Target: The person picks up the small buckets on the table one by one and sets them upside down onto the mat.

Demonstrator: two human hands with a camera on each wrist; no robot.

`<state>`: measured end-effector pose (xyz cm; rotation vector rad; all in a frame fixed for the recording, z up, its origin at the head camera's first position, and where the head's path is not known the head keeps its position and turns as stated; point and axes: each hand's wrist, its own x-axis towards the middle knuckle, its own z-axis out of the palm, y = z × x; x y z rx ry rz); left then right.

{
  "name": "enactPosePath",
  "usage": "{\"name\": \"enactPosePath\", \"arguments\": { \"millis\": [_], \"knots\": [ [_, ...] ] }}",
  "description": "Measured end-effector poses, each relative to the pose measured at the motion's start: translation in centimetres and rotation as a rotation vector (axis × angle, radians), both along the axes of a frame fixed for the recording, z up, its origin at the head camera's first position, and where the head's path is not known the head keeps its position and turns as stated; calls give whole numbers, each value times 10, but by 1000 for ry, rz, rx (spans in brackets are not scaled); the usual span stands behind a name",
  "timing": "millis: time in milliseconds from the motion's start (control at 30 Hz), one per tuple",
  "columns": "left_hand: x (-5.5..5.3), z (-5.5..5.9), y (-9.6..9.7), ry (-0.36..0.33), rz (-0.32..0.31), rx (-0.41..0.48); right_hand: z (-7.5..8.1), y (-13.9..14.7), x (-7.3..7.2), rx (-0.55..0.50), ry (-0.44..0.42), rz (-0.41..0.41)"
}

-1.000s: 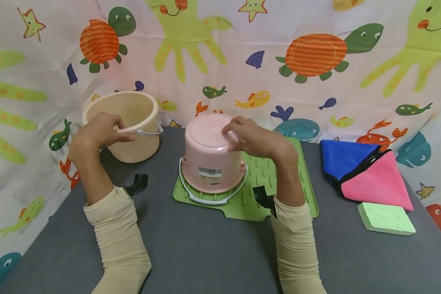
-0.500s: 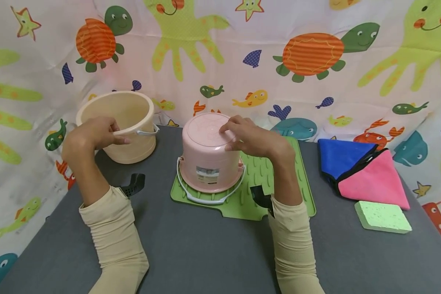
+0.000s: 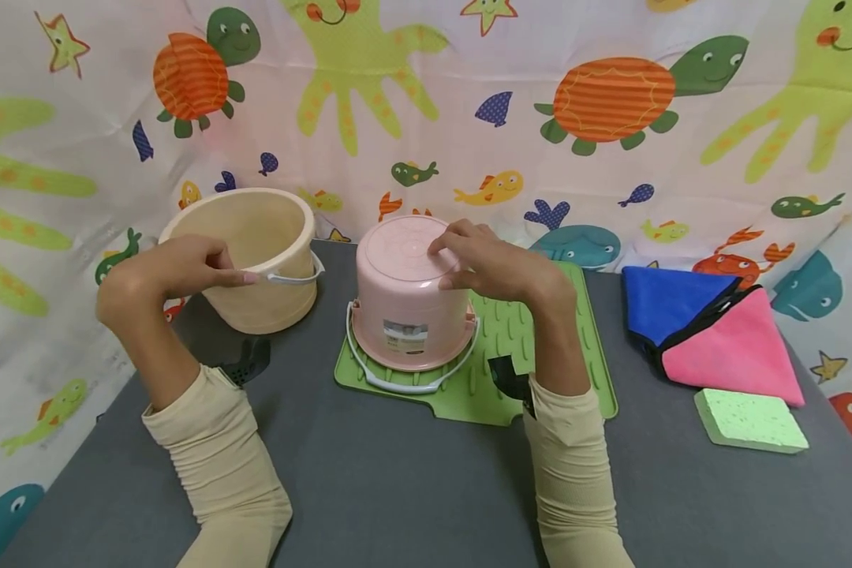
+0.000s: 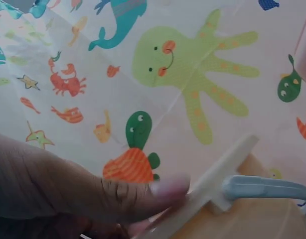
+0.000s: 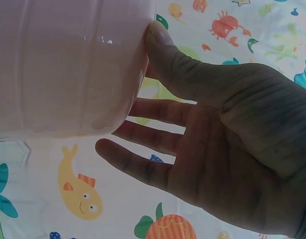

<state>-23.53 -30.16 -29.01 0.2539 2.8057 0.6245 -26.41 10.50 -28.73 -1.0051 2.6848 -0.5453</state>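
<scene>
At the left of the head view, a cream bucket (image 3: 277,296) stands upright with its mouth facing up. My left hand (image 3: 173,272) pinches its near rim, thumb outside and fingers over the inner side; the left wrist view shows the thumb (image 4: 143,199) lying along the rim beside the grey handle (image 4: 267,188). A pink bucket (image 3: 390,308) sits upside down on a green mat (image 3: 504,339), its white handle lying round the front. My right hand (image 3: 504,268) rests at the bucket's upturned base, thumb and fairly straight fingertips at its edge, as the right wrist view also shows.
On the right of the grey table (image 3: 397,489) lies a folded blue and pink cloth (image 3: 724,339) with black edging. A pale green sponge (image 3: 752,420) sits in front of it. A curtain (image 3: 575,189) printed with sea animals hangs close behind the buckets.
My left hand has drawn the cream bucket a little nearer, its base now lower in the head view. The right hand and pink bucket have stayed in place.
</scene>
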Motion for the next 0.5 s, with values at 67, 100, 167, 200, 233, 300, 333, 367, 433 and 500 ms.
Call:
{"name": "enactPosePath", "arguments": {
  "millis": [67, 100, 167, 200, 233, 300, 333, 367, 433, 500],
  "knots": [
    [5, 3, -2, -5, 22, 16, 0, 0, 0, -6, -2, -2],
    [8, 4, -3, -7, 36, 18, 0, 0, -1, -6, -4, -2],
    [12, 6, -6, -16, 64, 8, 0, -1, -1, -5, -10, -4],
    [13, 6, -7, -27, 81, 3, 0, -1, -1, -6, -12, -7],
    [13, 6, -8, -36, 86, -3, 0, -1, -1, -6, -11, -4],
    [11, 6, -9, -53, 83, -16, 0, -1, -2, -3, -9, -1],
    [10, 5, -9, -63, 75, -23, 0, 0, -2, -2, -8, 0],
    [8, 4, -9, -69, 63, -27, 0, 0, -2, -1, -7, 4],
    [5, 3, -8, -70, 34, -38, 0, 2, -1, 0, -7, 4],
    [4, 3, -6, -66, 18, -56, 1, 4, 0, -1, -7, -3]
  ]
}}
